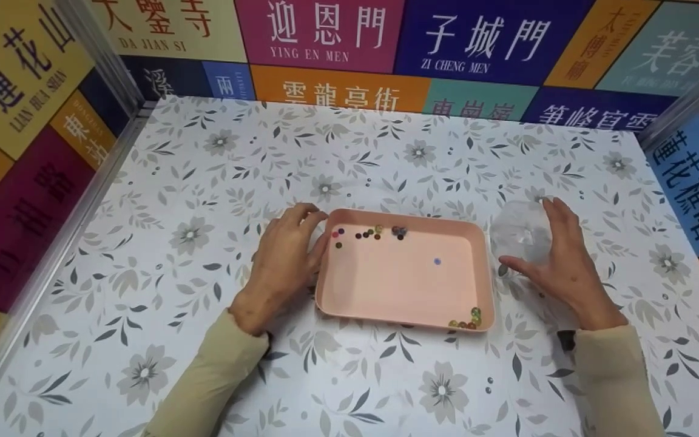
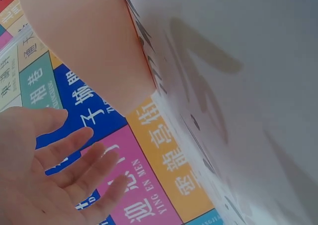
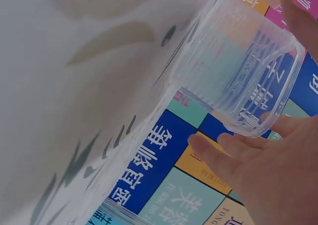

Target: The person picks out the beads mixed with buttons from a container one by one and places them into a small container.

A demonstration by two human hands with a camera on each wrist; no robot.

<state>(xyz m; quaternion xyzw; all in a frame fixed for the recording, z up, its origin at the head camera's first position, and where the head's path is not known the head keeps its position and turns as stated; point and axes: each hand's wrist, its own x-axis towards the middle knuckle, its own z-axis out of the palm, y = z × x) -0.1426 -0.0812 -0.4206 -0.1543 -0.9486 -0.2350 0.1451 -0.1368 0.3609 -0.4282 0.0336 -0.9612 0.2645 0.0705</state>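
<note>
A shallow, pale pink tray with rounded corners and smooth, raised walls is seen lying flat on a white tablecloth patterned with grey flowers and leaves. Small round beads, in black, blue, pink, brown and yellowish green, are strewn along the tray's far wall, mostly toward its left corner. A lone blue bead is set off on the floor right of the tray's middle, and glassy green, yellow and reddish beads are gathered in its near right corner. Just right of the tray, a clear plastic container with ribbed sides and a thick lip is placed. It is flanked by the right hand, whose thumb and fingers are spread apart; whether it is touched cannot be told. At the tray's left wall, the left hand is held with fingers loosely parted.
</note>
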